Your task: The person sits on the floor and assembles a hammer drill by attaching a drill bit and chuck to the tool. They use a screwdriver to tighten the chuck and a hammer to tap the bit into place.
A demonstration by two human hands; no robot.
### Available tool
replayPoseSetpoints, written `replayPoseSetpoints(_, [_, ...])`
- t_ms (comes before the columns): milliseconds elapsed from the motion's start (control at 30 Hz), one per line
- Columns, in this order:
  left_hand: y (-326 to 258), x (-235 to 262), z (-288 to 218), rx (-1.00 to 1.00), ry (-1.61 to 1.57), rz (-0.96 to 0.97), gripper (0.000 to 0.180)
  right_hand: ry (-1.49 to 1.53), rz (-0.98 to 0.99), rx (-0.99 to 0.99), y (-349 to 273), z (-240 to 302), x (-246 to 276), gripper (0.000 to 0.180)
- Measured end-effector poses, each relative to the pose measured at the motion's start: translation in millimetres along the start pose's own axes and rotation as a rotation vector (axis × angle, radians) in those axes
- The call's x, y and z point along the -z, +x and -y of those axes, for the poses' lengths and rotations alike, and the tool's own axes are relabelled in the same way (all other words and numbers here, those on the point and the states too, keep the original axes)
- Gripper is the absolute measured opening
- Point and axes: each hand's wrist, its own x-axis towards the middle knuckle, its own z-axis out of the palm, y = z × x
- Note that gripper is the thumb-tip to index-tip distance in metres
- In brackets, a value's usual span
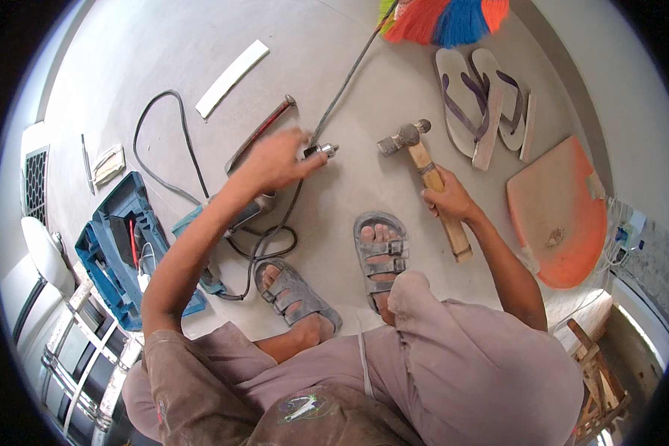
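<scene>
My right hand (pixel 451 195) is closed around the wooden handle of a ball-peen hammer (pixel 424 160), whose steel head points away from me above the floor. On the left, my left hand (pixel 279 160) has its thumb and fingers on either side of the metal chuck of a corded power drill (pixel 248 213). Part of the drill is hidden beneath that hand and forearm; its teal rear end shows near the sandals. A dark cable (pixel 286 215) loops around it. Just beyond the left hand lies a long tool with a red shaft (pixel 267 123).
An open teal tool case (pixel 137 223) lies left, beside a metal ladder (pixel 74 357). Farther off are a white strip (pixel 233 78), flip-flops (pixel 461 97) and a colourful broom (pixel 453 22). At right, an orange board (pixel 561 215) rests near the wall. My sandalled feet (pixel 383 253) flank the middle.
</scene>
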Motion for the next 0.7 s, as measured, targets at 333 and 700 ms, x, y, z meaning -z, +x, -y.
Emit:
replayPoseSetpoints(333, [-19,-23,-12,0.017,0.087,-0.102,0.064,-0.056,-0.007,0.015,3,-1,0,0.054])
replayPoseSetpoints(700, [-15,37,-44,0.117,-0.220,-0.031,0.048,-0.773,-0.217,0.155,-3,13,11,0.054])
